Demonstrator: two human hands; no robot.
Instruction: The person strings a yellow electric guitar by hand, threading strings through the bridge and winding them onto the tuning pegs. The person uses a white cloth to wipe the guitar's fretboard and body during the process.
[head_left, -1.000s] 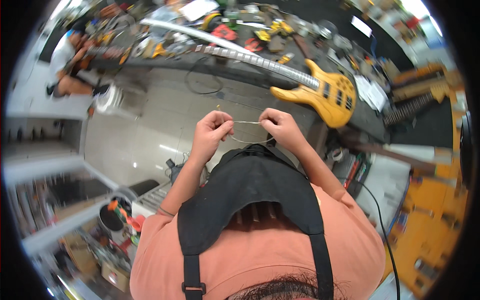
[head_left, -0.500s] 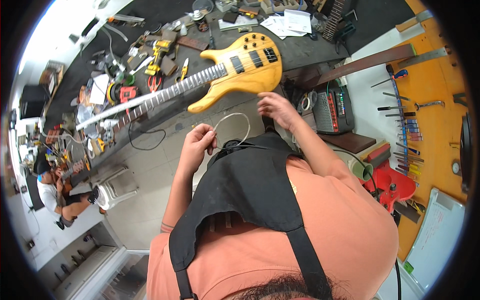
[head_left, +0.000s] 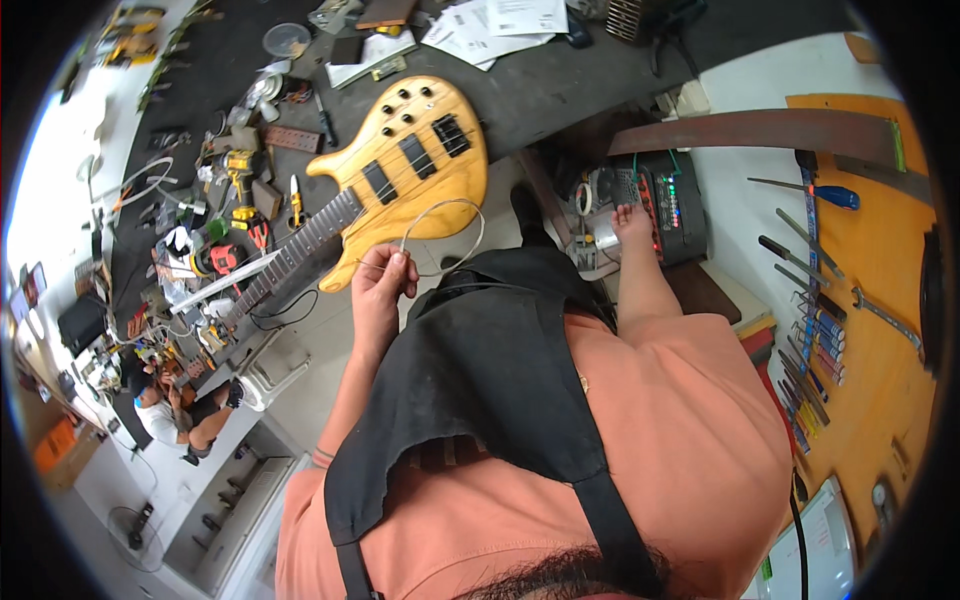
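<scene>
My left hand (head_left: 384,280) is closed, thumb against fingers, on a thin coiled guitar string (head_left: 450,202). The string's loop stands out to the right, in front of the bass guitar's lower edge. That bass guitar (head_left: 458,185) has a pale yellow wooden body with dark pickups and black knobs; it rests on the dark workbench, neck pointing to the lower left. My right hand (head_left: 631,224) is reached out at the right, beside the amplifier (head_left: 680,215) with its lit coloured lights. Its foreshortened fingers look loosely apart, with nothing visible in them.
The workbench (head_left: 545,85) carries papers (head_left: 480,35), a yellow drill (head_left: 243,180), pliers and loose parts. A long brown board (head_left: 750,130) juts out above the amplifier. Hand tools hang on the orange wall panel (head_left: 870,250). Another person (head_left: 185,410) sits far left.
My right hand has moved away from the bass's edge, rightward to the amplifier. My left hand still holds the string, now overlapping the bass's edge. The view has shifted to the right.
</scene>
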